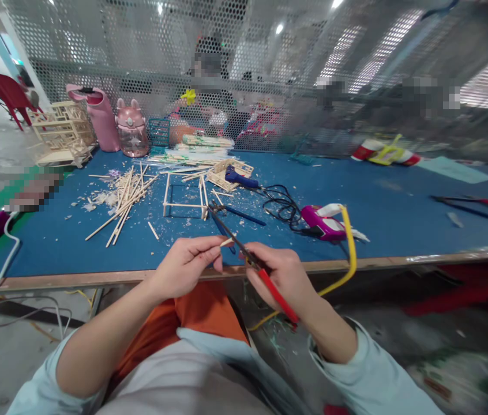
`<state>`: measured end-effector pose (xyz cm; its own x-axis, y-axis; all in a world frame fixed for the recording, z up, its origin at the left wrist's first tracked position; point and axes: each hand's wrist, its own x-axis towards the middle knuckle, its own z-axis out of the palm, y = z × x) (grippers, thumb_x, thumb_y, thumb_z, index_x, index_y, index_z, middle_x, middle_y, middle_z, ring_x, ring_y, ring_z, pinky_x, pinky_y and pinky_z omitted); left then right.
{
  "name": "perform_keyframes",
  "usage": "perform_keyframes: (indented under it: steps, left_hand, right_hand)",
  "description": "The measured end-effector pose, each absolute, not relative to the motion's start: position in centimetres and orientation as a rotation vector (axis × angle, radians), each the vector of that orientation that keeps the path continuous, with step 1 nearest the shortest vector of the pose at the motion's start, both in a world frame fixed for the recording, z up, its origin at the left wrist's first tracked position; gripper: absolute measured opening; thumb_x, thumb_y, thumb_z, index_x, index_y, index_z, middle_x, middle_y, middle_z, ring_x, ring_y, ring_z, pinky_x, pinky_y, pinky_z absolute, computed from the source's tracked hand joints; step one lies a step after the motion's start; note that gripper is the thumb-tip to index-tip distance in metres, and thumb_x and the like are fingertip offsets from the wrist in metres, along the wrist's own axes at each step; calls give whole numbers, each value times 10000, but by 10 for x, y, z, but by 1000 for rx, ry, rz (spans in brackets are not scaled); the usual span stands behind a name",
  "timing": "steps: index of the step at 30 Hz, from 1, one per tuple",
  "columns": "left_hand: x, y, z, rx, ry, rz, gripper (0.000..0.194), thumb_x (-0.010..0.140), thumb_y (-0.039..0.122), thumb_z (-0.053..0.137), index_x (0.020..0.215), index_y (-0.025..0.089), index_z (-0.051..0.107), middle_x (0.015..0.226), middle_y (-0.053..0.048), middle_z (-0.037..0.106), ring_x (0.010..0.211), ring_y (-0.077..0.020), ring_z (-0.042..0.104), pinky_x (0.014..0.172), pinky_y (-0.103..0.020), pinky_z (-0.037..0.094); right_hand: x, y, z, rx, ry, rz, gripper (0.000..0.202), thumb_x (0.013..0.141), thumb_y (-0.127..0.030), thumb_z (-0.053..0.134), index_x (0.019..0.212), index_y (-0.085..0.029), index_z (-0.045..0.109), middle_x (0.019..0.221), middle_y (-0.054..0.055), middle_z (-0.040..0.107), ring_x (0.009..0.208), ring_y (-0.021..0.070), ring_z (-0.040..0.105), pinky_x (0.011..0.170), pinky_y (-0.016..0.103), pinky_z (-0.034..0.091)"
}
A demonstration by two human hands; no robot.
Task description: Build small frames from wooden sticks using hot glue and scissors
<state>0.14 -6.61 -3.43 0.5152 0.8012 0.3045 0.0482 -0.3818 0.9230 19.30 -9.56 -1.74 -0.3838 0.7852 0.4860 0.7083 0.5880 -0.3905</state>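
Observation:
My left hand [190,266] is closed, pinching a short pale wooden stick [226,242] between thumb and fingers just past the table's front edge. My right hand [281,274] grips red-handled scissors [275,294], whose long dark blade points up and left, beside the stick. Whether the blade touches the stick I cannot tell. Beyond the hands, a small stick frame [186,205] stands on the blue table [270,245]. Blue-handled pliers [246,215] lie at its right, partly behind the blade.
Loose sticks [127,202] and shavings lie left; a blue glue gun [241,177] with black cable lies behind. A purple-and-white device [324,223] with a yellow cord sits right. A pink bottle [104,121], a clear bottle [132,135] and a stick model [60,132] stand back left.

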Motion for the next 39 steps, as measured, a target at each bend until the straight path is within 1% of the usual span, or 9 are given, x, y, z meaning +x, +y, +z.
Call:
perform_keyframes:
  steps: [3,6,11,14,20,25,31,34,39]
  left_hand:
    - [4,-65,-39,1679,714,998,309,899,348,432,1000,140,637,671,-6,605,663,-114,525,707,-236,409]
    - [2,-65,-42,1610,782,1017,325,912,350,402,1057,143,606,735,-24,635,638,-110,523,674,-241,419]
    - [-9,-62,-46,1899,944,1039,289,898,269,428,1069,175,641,905,-56,645,830,-145,568,782,-269,431]
    - [-13,-57,-50,2034,1047,1012,274,872,248,483,1084,190,647,893,-46,661,831,-150,590,782,-269,445]
    - [-20,-44,-57,2128,1324,1023,185,816,232,565,968,189,662,856,-28,694,776,-161,623,744,-272,478]
    - [-21,-34,-50,2297,1271,927,206,805,119,501,930,181,652,898,-33,702,805,-163,634,741,-256,477]
    - [-30,-28,-44,2479,1252,648,177,847,183,490,880,203,663,851,-27,703,796,-188,630,706,-270,458]
    - [-39,-27,-45,2506,1236,626,161,835,170,504,857,203,659,847,-25,702,790,-181,629,705,-262,449]
    - [-45,-24,-45,2429,1218,755,86,812,188,531,811,184,616,768,-11,675,700,-146,603,640,-228,431]
  right_hand:
    - [197,-92,-14,-1358,-2043,178,117,783,-252,522,841,-174,587,579,-20,564,473,92,477,497,194,397]
    - [213,-83,-11,-1682,-1879,161,296,722,-372,612,951,-187,577,604,-11,597,506,126,531,503,219,408]
    - [250,-59,-16,-2331,-1759,46,343,732,-305,581,1044,-165,568,694,71,669,630,228,630,561,281,426]
    - [265,-44,-22,-2418,-1866,22,390,785,-385,535,1077,-131,582,881,152,690,803,283,647,653,323,449]
    - [258,-39,-12,-2337,-2078,-279,518,746,-369,586,1204,-130,546,1107,206,608,973,343,586,716,383,437]
    - [192,-54,-14,-1932,-2216,-47,277,851,-406,472,980,-199,602,887,80,675,808,219,626,633,280,394]
    - [169,-36,-39,-2113,-2209,-82,227,870,-227,403,1061,-193,522,832,82,688,726,230,645,537,276,296]
    - [184,-28,-39,-2167,-2099,-115,209,870,-249,425,1028,-184,545,838,87,682,745,236,639,547,279,315]
    - [174,-31,-27,-1472,-2388,-151,286,908,-348,430,1083,-206,607,994,71,648,885,175,598,655,249,376]
